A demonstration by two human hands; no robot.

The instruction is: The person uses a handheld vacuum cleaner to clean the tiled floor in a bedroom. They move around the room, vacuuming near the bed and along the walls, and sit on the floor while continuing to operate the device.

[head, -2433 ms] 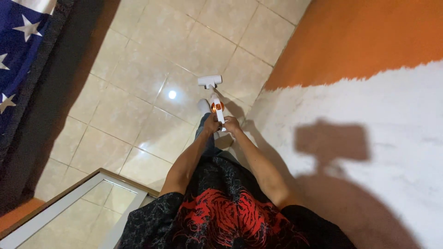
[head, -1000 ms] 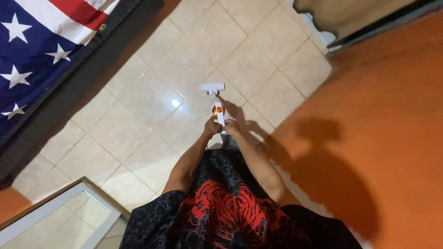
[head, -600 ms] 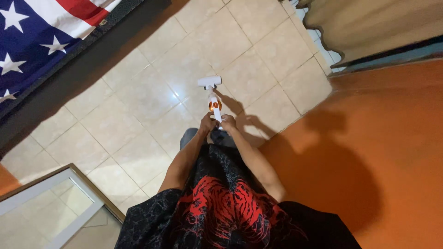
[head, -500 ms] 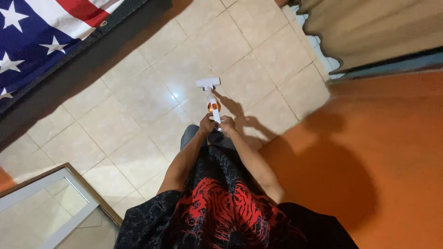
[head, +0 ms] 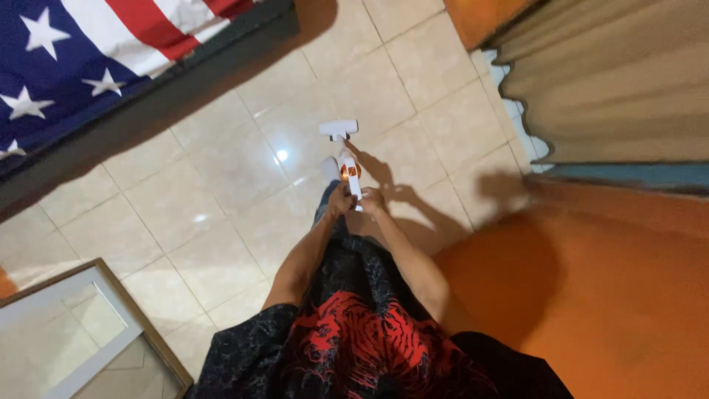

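Note:
I hold a white stick vacuum cleaner [head: 348, 171] with an orange-lit body in both hands. My left hand [head: 339, 201] grips the handle on its left side. Wrapped around the right side of the same handle is my right hand [head: 371, 201]. The vacuum's white floor head [head: 338, 130] rests on the beige tiled floor [head: 221, 214] straight ahead of me. One shoe tip [head: 329, 168] shows beside the tube.
A star-and-stripe cloth [head: 88, 52] on a dark-edged bed lies at the upper left. An orange wall [head: 591, 295] runs along the right, with a beige curtain [head: 613, 81] at the upper right. A framed mirror [head: 74, 332] leans at the lower left.
The view has turned along the wall: the white wall patch left the frame, the curtain came in at the upper right. Both hands stayed on the vacuum, whose head shifted slightly over the tiles.

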